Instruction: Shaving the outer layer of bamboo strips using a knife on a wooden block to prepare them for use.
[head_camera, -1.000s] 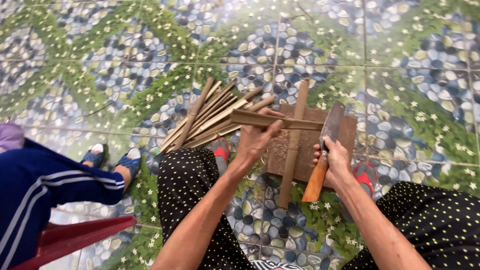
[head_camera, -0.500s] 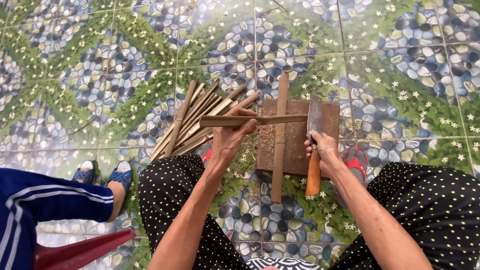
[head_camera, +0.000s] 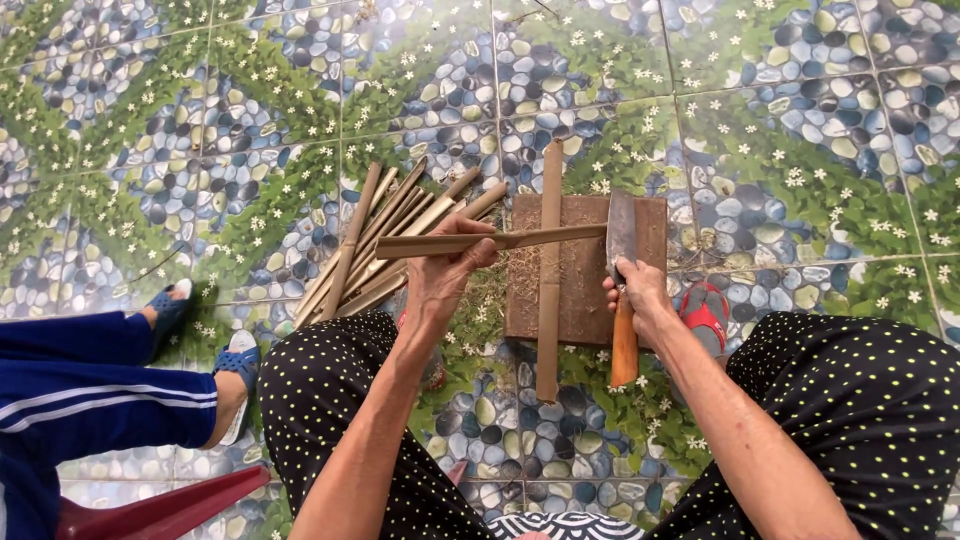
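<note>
My left hand pinched the bamboo strip near its thick end; it looked stiff and light. My right hand was clenched around the cleaver at its wooden handle

Floor tiled, printed with blue-grey pebbles, green leafy bands and small white flowers, grout lines visible. Even daylight, soft shadows. Red plastic stool edge at bottom left. No walls or windows in view; only floor fills the frame.
</note>
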